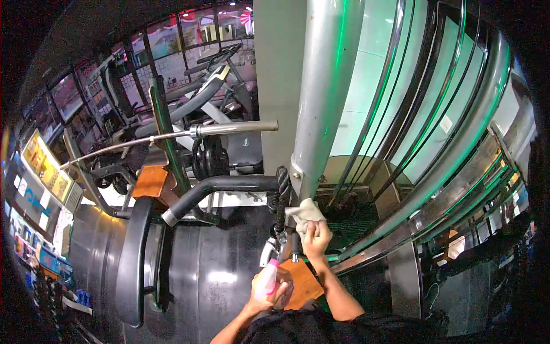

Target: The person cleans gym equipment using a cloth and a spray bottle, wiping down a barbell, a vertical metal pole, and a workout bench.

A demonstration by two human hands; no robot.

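A pale cloth (306, 211) is bunched in my right hand (317, 241), at the lower end of a silver metal post (324, 86) of a cable machine. Whether the cloth presses on the post or hangs just in front of it, I cannot tell. My left hand (265, 290) grips a spray bottle (267, 280) with a pink top and pink trigger, lower and to the left. Close by the cloth hangs a dark braided rope attachment (281, 202). An orange-brown padded or wooden block (300, 284) shows behind both hands.
Left of the post juts a black padded bar (232, 184). A weight bench (135, 266) and a barbell (172, 136) stand farther left. Guide rods (378, 90) and a curved silver frame tube (455, 172) rise at right. A treadmill (210, 86) is behind, over dark flooring (215, 249).
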